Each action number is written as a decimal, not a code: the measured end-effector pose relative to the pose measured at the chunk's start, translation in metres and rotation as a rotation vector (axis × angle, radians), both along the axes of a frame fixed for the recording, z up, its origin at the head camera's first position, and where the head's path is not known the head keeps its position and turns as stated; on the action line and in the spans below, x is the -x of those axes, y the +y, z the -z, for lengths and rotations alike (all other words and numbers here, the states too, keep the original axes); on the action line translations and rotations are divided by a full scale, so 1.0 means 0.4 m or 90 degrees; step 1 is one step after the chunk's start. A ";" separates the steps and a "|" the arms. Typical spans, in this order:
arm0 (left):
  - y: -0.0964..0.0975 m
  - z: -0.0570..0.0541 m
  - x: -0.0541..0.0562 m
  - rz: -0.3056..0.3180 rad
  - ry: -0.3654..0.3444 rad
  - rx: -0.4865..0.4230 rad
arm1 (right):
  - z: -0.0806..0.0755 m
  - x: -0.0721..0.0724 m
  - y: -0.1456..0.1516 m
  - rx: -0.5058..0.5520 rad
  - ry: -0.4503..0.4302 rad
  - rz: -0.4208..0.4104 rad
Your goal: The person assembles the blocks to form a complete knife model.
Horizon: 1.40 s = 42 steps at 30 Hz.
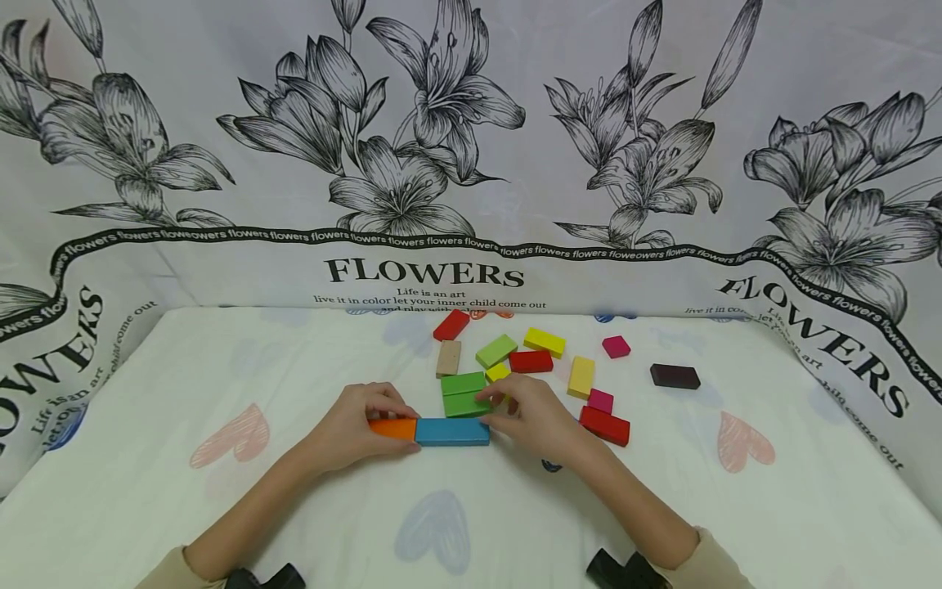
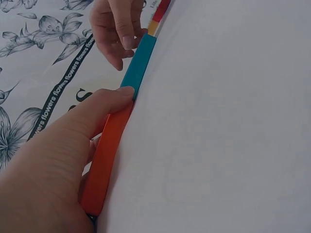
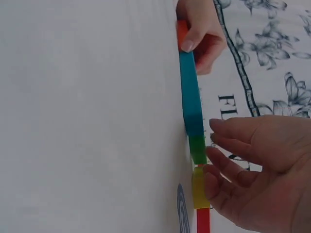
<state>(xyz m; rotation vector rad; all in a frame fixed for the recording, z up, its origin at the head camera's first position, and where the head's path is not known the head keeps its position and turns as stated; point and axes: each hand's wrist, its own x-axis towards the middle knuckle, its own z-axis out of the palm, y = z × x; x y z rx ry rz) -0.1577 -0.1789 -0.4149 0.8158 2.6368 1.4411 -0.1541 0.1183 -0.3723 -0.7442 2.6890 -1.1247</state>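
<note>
My left hand (image 1: 371, 421) grips an orange block (image 2: 108, 160) lengthwise, thumb along the near side and fingers behind. The thumb tip rests at the seam where the orange block meets the end of a blue block (image 1: 452, 432). Both lie in one line on the cloth. At the blue block's right end is my right hand (image 1: 533, 413), its fingers loosely bent with nothing gripped between them. Its fingertips are close to two green blocks (image 1: 464, 394) set just behind the blue one; whether they touch cannot be told.
Behind and right of the hands lie loose blocks: a red one (image 1: 605, 426), a pale yellow one (image 1: 580, 377), a light green one (image 1: 496, 351), a tan one (image 1: 448, 359) and several others. A dark block (image 1: 675, 376) sits apart at right. Flower-printed cloth (image 1: 427, 188) rises behind.
</note>
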 end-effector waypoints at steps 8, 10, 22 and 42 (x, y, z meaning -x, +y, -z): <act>-0.001 -0.001 0.002 -0.004 0.002 0.008 | 0.015 0.030 0.003 -0.030 -0.014 -0.015; -0.002 0.000 0.002 -0.001 0.000 0.007 | 0.015 0.034 0.000 -0.039 -0.014 -0.013; -0.002 0.001 0.002 0.002 0.007 0.015 | -0.003 0.028 0.006 -0.093 -0.020 0.019; -0.018 0.000 0.004 -0.009 0.006 0.027 | -0.056 0.026 0.087 -0.215 -0.055 0.082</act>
